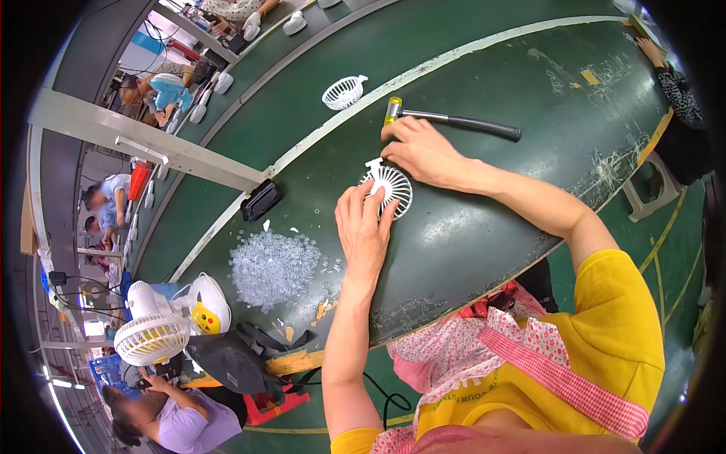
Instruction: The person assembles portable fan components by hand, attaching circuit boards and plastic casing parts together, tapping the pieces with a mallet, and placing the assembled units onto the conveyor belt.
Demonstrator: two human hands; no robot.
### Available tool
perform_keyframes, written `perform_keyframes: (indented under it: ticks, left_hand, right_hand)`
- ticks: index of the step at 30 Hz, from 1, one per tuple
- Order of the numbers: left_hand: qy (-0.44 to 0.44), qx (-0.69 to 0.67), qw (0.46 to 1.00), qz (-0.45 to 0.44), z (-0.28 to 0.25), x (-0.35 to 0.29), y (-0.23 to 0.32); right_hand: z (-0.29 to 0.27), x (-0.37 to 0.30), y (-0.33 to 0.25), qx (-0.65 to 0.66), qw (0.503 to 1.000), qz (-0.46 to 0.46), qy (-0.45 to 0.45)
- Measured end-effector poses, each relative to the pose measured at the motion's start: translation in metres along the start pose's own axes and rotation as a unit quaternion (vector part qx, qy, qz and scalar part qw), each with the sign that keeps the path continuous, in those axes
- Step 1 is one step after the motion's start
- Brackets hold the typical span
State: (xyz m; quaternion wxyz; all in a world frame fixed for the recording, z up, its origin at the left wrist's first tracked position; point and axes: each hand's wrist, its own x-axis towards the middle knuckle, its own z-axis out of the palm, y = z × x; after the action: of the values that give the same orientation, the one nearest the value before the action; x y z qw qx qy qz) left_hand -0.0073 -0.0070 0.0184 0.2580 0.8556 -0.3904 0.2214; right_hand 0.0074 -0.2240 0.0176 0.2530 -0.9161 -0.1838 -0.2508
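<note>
A white round fan grille (398, 181) with radial ribs and a short stem on its upper side lies on the green work surface. My left hand (364, 227) grips it from the near left, with the fingers over its left part and the thumb at its lower rim. Just above the grille is my right hand (423, 151), its fingers bent and its thumb apart from the fingertips; nothing shows in it. Close beyond those fingers lies a hammer (461, 121) with a yellow-faced head and black handle. Under my left fingers the grille is hidden.
Left of my hands spreads a pile of small clear plastic pieces (274, 266). A black object (261, 200) lies beyond it. Another white grille (344, 92) rests by the pale strip (446, 76). A white desk fan (153, 339) stands at the left. Other people work along the line.
</note>
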Motion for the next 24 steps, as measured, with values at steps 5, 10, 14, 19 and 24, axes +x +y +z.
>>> perform_keyframes:
  ticks: [5, 10, 14, 19, 24]
  left_hand:
    - [0.003, -0.004, 1.000, -0.006, -0.007, 0.001, 0.010]
    - [0.006, 0.040, 0.999, 0.026, -0.008, 0.002, 0.011]
    - [0.015, 0.030, 0.999, 0.013, -0.009, 0.001, 0.010]
    - [0.025, 0.022, 0.999, 0.031, -0.010, 0.003, 0.012]
    - [0.019, -0.042, 0.999, 0.019, -0.024, 0.004, -0.009]
  right_hand:
    - [-0.041, -0.015, 0.032, -0.197, 0.978, 0.059, 0.038]
    - [-0.052, -0.026, 0.049, -0.154, 0.980, 0.115, -0.048]
    - [-0.072, -0.006, 0.000, 0.040, 0.995, 0.092, 0.022]
    - [-0.070, -0.008, -0.030, 0.135, 0.990, 0.008, 0.039]
    - [-0.058, -0.012, -0.002, -0.003, 0.991, 0.119, -0.065]
